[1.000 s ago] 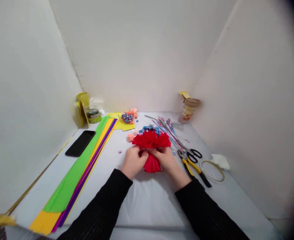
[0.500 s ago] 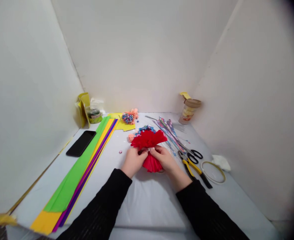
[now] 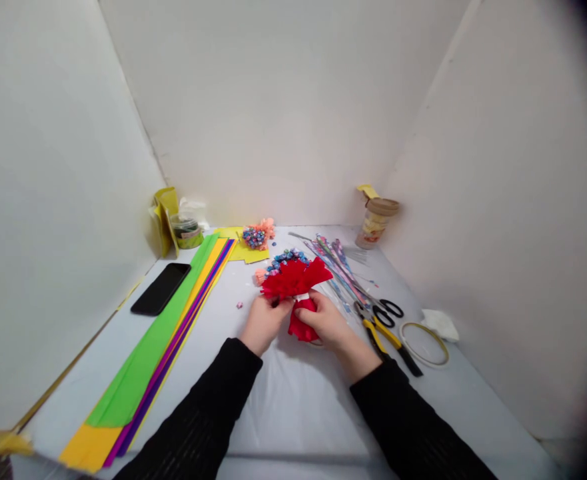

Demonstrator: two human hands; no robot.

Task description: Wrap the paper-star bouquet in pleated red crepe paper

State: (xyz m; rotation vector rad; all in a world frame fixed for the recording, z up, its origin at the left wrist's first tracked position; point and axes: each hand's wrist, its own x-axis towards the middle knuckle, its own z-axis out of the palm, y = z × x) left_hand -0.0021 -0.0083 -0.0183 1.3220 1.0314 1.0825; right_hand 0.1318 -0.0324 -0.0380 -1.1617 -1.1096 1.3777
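Note:
A bunch of red crepe paper (image 3: 296,277), gathered at a narrow white band (image 3: 302,297), fans out above my hands and hangs in a smaller skirt below. My right hand (image 3: 326,318) is closed on the lower part, its thumb across the red folds just under the band. On the other side my left hand (image 3: 266,321) pinches the paper close to the band, its fingertips partly hidden. Blue beads or small folded stars (image 3: 288,258) and a peach-coloured piece (image 3: 260,276) show just behind the red paper.
Long paper strips, green (image 3: 158,347) on top, lie left beside a black phone (image 3: 161,288). A beaded peach cluster (image 3: 258,233) sits on yellow paper behind. To the right are patterned strips (image 3: 338,263), scissors (image 3: 386,312), yellow-handled pliers (image 3: 390,337), a tape ring (image 3: 426,343) and a lidded cup (image 3: 377,223).
My right thumb has moved down from the band onto the lower red paper, which is now squeezed narrower. The white band shows more. My left hand stays at nearly the same place.

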